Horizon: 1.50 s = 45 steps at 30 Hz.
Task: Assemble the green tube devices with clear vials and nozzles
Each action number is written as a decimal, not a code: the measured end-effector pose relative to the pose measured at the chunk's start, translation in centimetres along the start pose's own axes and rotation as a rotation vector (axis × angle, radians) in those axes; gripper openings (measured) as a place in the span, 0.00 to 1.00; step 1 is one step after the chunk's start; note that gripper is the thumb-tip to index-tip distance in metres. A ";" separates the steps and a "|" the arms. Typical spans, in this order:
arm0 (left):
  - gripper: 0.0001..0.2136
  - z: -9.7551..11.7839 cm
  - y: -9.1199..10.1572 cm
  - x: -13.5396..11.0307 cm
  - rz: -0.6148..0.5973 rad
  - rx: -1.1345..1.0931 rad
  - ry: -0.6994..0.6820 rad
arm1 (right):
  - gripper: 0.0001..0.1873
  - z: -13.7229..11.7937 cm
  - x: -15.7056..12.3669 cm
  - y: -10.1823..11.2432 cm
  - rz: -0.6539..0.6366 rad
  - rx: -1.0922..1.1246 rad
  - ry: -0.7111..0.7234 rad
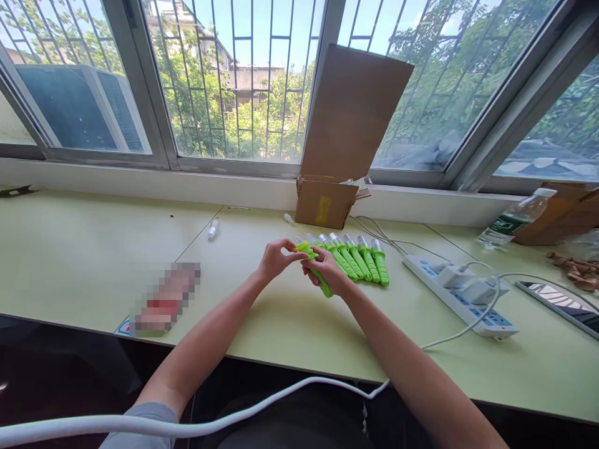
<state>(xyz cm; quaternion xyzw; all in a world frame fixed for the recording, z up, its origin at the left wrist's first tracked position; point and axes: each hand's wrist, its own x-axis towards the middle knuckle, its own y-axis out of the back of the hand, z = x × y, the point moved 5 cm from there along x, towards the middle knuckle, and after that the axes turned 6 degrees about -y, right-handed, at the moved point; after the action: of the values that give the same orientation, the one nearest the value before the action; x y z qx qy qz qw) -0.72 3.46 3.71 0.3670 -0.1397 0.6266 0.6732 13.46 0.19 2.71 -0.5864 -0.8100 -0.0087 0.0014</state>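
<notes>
Over the middle of the table I hold a bright green plastic handle (322, 284) with a flared, yellowish top end. My right hand (327, 269) is wrapped round its body, and the lower end sticks out below the fingers. My left hand (277, 260) is closed in a pinch at the top end, where a small yellow spot shows by the fingertips. What exactly lies between those fingertips is too small to tell. Just beyond the right hand lies a row of several similar green handles (360, 260) with clear, silvery caps, side by side and slanted.
A small clear cap (213, 229) and a white piece (289, 219) lie farther back. An open cardboard box (322, 202) stands against the window. To the right are a power strip (458, 296) with cables, a phone (561, 305) and a water bottle (515, 218). A blurred item (166, 299) lies left.
</notes>
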 end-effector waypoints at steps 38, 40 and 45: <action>0.20 -0.9 -1.4 -0.6 -0.066 -0.303 0.163 | 0.15 0.6 0.2 0.6 -0.034 0.097 -0.015; 0.21 -0.9 -1.5 -0.6 -0.089 -0.348 0.196 | 0.14 0.6 0.3 0.6 -0.035 0.103 -0.016; 0.22 -0.5 -1.7 -0.6 -0.143 -0.490 0.243 | 0.14 0.6 0.1 0.6 -0.065 0.121 -0.038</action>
<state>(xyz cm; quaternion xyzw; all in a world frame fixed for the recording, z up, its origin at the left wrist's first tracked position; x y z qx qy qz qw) 0.61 3.45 2.40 0.1244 -0.1792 0.5645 0.7961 14.01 0.53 2.13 -0.5587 -0.8275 0.0513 0.0209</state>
